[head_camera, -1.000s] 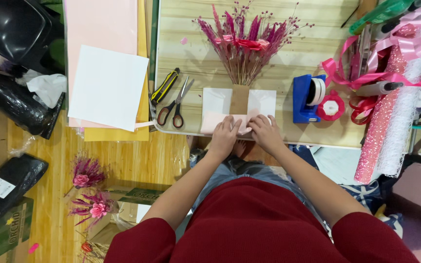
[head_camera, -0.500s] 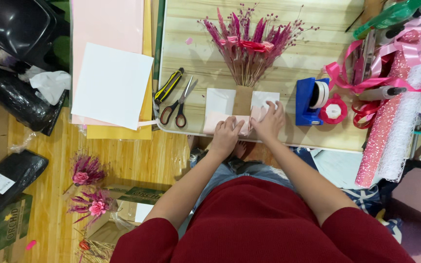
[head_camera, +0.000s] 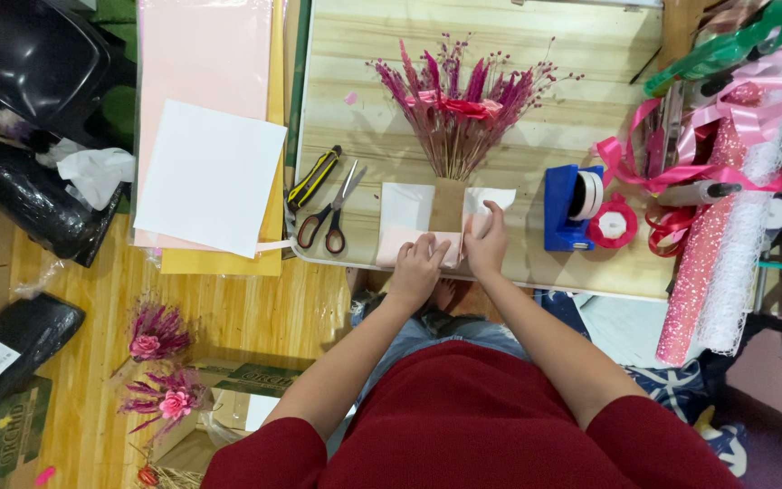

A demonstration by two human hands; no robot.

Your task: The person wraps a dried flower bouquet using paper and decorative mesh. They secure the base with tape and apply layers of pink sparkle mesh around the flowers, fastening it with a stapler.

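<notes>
A bunch of pink dried flowers (head_camera: 457, 101) lies on a light wooden table (head_camera: 572, 45), its stems wrapped in a brown paper band (head_camera: 448, 201). Under the stems lies a white sheet of wrapping paper (head_camera: 406, 201) with a pale pink lower edge (head_camera: 398, 246). My left hand (head_camera: 419, 269) presses on the pink edge at the table's near side. My right hand (head_camera: 488, 243) holds the right part of the paper and folds it in toward the stems.
Red-handled scissors (head_camera: 333, 213) and a yellow-black utility knife (head_camera: 314, 177) lie left of the paper. A blue tape dispenser (head_camera: 571, 207) and pink tape roll (head_camera: 612, 225) sit to the right, with ribbons and glitter mesh rolls (head_camera: 708, 244) beyond. Paper sheets (head_camera: 211, 177) lie to the left.
My right hand has moved up along the right side of the paper and folded that side inward, so less white shows there. My left hand stays on the lower edge.
</notes>
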